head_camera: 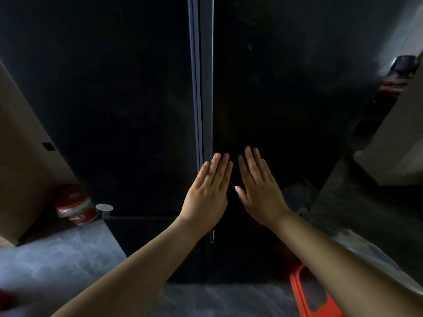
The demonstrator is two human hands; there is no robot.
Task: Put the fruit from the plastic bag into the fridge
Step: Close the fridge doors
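The black fridge [114,88] fills the middle of the frame, with both doors closed and the seam [201,88] running down the centre. Both hands are open and hold nothing, fingers straight and palms toward the right door. The left hand [207,193] is at the seam and the right hand [261,191] is just beside it. A dim pale shape [297,193] right of the hands is too dark to identify. A box [20,161] and a red tub [73,204] are at the left, and an orange stool [304,294] is at the lower right.
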